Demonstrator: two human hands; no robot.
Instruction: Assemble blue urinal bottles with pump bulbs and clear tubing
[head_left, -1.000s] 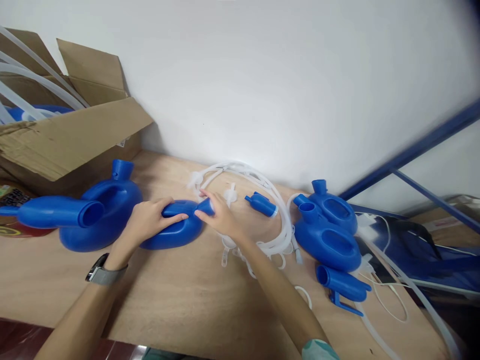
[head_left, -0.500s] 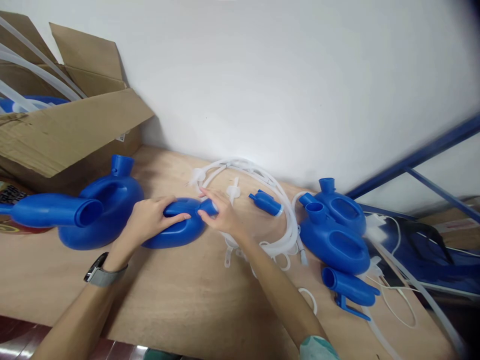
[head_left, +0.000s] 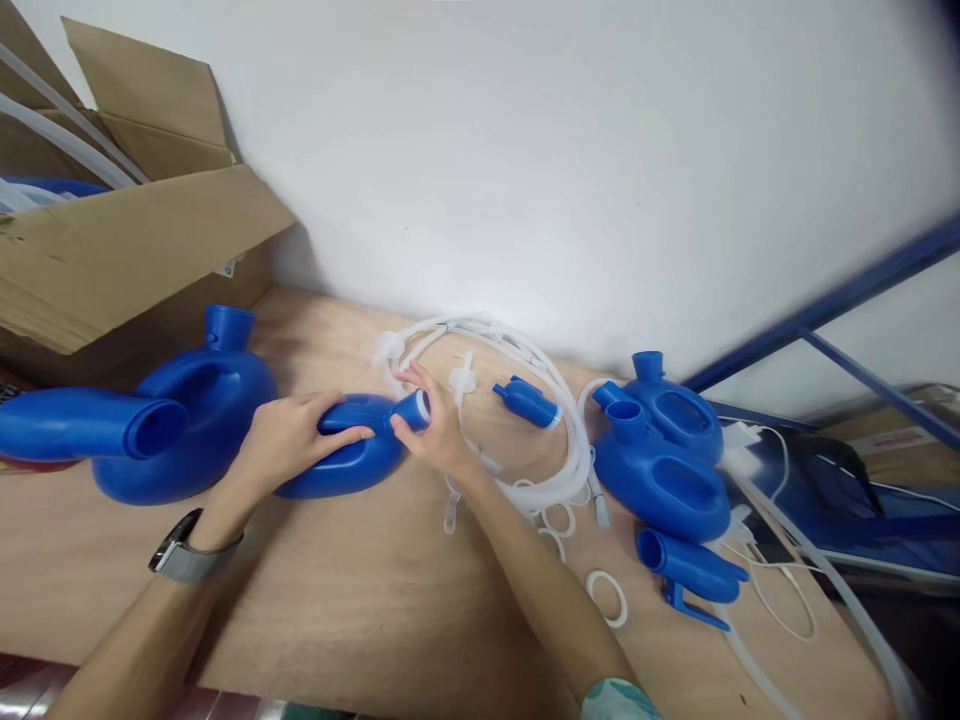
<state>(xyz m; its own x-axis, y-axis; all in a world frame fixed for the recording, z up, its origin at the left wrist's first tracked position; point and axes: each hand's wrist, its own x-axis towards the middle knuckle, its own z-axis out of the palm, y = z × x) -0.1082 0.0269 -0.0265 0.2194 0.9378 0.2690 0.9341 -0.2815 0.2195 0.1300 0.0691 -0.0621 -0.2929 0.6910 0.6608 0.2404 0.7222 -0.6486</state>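
Note:
A blue plastic urinal bottle lies on the wooden table in front of me, its neck pointing right. My left hand grips its handle, thumb laid across the top and fingers through the far side. Around the neck is my right hand, thumb against the near side and fingers curved behind, partly hidden. A white ring shows at the mouth of the neck. Left of my hands stands another blue urinal bottle, with a blue spout piece in front of it.
An open cardboard box with tubes stands at the left. Coiled clear tubing lies around a small blue spout. White rings lie nearer me. More blue bottles and a spout with a handle are at the right.
My right hand's fingers have lifted and opened somewhat around the neck, so its mouth and white ring show more. My left hand keeps its grip. The view has shifted slightly.

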